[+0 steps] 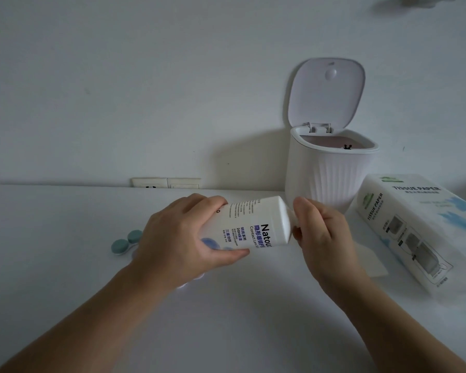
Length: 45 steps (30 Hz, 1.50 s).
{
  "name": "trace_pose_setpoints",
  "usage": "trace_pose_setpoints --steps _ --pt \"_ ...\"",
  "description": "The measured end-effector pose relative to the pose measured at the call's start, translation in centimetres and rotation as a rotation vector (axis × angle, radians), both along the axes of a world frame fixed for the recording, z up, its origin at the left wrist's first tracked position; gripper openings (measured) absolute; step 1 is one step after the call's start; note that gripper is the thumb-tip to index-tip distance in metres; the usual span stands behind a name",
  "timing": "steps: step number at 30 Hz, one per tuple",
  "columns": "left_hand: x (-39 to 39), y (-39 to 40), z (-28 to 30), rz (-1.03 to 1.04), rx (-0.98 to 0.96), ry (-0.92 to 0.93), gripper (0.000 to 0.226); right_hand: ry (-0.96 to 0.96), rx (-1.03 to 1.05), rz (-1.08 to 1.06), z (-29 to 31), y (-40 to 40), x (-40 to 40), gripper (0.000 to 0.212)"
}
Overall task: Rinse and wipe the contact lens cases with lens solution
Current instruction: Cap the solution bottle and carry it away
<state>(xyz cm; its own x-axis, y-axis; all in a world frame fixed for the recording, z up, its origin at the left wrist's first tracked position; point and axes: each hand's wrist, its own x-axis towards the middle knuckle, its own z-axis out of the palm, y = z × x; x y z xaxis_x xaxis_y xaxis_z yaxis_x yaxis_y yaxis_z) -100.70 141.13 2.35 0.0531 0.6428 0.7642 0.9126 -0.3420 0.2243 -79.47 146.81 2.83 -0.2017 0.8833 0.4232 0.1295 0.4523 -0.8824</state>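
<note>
White lens solution bottle (pixel 253 224) lies sideways above the table (pixel 65 224), left hand (pixel 180 238) gripping its body; right hand (pixel 320 232) curls round its cap end; green lens case (pixel 126 242) rests left.

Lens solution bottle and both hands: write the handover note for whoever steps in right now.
Left hand grips the lens solution bottle, held sideways above the table.
Right hand has its fingers at the bottle's cap end; the cap itself is hidden.
Green lens case lies on the table to the left, caps on, untouched.
Flat tissue sheet lies right of the hands, beside the tissue pack. Bin stands behind, lid up.
Done: bottle picked up.
Left: open bottle and case, rinse, wipe.
</note>
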Motion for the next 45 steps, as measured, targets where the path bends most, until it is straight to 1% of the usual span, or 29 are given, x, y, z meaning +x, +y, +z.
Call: trace_pose_setpoints --steps 3,8,13,16,18,20,22,23,24,25,27,29,30,32,34,36,39,41,43,45 --pt "0.3 -0.2 -0.1 0.010 0.013 0.019 0.070 0.042 -0.037 -0.020 0.0 -0.2 -0.2 0.042" --pt "1.0 -0.4 0.2 -0.017 -0.091 -0.015 0.067 0.055 0.008 -0.055 0.0 0.0 0.5 0.052" --pt "1.1 -0.5 0.0 -0.007 -0.108 0.009 0.068 0.041 -0.037 -0.112 0.2 0.0 0.3 0.034" --pt "0.8 -0.4 -0.3 0.040 -0.069 0.079 0.068 0.061 -0.092 -0.138 0.0 -0.1 -0.2 0.033" --pt "0.6 -0.3 -0.5 0.061 -0.071 0.106 0.068 0.096 -0.165 -0.139 -0.2 0.0 -0.4 0.037" --pt "0.7 -0.3 -0.4 0.061 -0.130 0.074 0.069 0.135 -0.198 -0.087 -0.3 0.0 -0.4 0.052" --pt "0.7 -0.2 -0.2 0.031 -0.243 -0.056 0.065 0.165 -0.138 -0.015 -0.3 0.1 -0.3 0.068" --pt "0.7 -0.2 -0.2 -0.004 -0.306 -0.167 0.062 0.157 -0.088 0.012 -0.2 0.1 -0.2 0.070" --pt "0.6 -0.1 -0.2 -0.059 -0.364 -0.303 0.059 0.147 -0.045 0.039 -0.1 0.0 -0.2 0.066" --pt "0.5 0.0 -0.2 -0.132 -0.415 -0.441 0.054 0.145 -0.021 0.067 0.0 -0.1 -0.2 0.057" --pt "0.5 0.2 -0.4 -0.278 -0.492 -0.652 0.045 0.131 -0.036 0.155 -0.1 -0.4 -0.2 0.037" --pt "0.7 0.2 -0.4 -0.359 -0.534 -0.779 0.048 0.070 -0.069 0.249 -0.5 -0.8 -0.6 0.039" --pt "0.9 0.2 -0.3 -0.388 -0.540 -0.796 0.053 0.050 -0.078 0.276 -0.6 -0.9 -0.8 0.041" --pt "1.2 0.4 -0.5 -0.448 -0.554 -0.787 0.059 0.038 -0.087 0.296 -0.5 -1.2 -1.4 0.043" --pt "1.6 0.2 -0.9 -0.484 -0.605 -0.768 0.051 0.036 -0.094 0.288 -0.4 -1.4 -1.6 0.045" --pt "1.9 -0.1 -1.3 -0.456 -0.650 -0.732 0.041 0.037 -0.110 0.277 -0.3 -1.5 -1.7 0.044" --pt "2.1 -0.4 -1.6 -0.441 -0.682 -0.686 0.050 0.094 -0.137 0.297 -0.6 -1.7 -1.9 0.047" --pt "2.0 -0.4 -1.3 -0.448 -0.690 -0.616 0.058 0.150 -0.150 0.343 -0.8 -1.9 -2.2 0.042" --pt "1.9 -0.4 -1.1 -0.391 -0.659 -0.510 0.061 0.180 -0.171 0.360 -1.1 -1.8 -2.5 0.032" --pt "1.7 -0.2 -1.1 -0.339 -0.631 -0.436 0.060 0.181 -0.222 0.357 -1.1 -1.7 -2.7 0.033"
